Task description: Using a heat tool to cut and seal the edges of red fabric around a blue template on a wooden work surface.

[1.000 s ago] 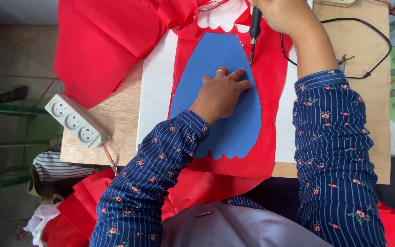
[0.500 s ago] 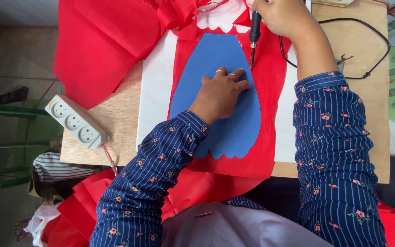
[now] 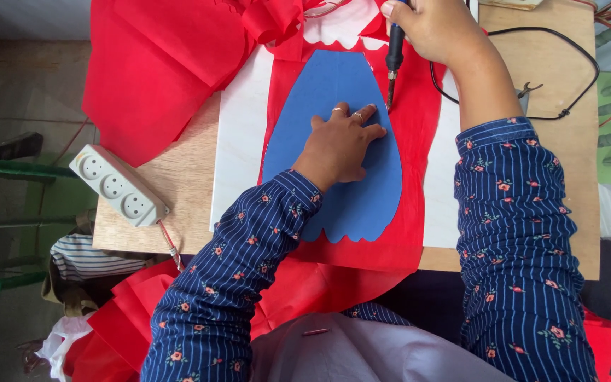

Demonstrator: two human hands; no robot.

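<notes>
Wooden table (image 3: 178,184) carries a white board (image 3: 238,141), and on the board lies red fabric (image 3: 419,120) under a blue template (image 3: 348,85). Left hand (image 3: 337,145) lies flat on the template, fingers spread, gripping nothing. Right hand (image 3: 426,28) is closed around a black hot tool (image 3: 392,60), whose tip meets the fabric just beside the template's right edge, close to the left fingertips. Compared with a second ago, the tip sits a little lower along that edge; the left hand has not moved. A white power strip (image 3: 118,185) rests at the table's left edge.
</notes>
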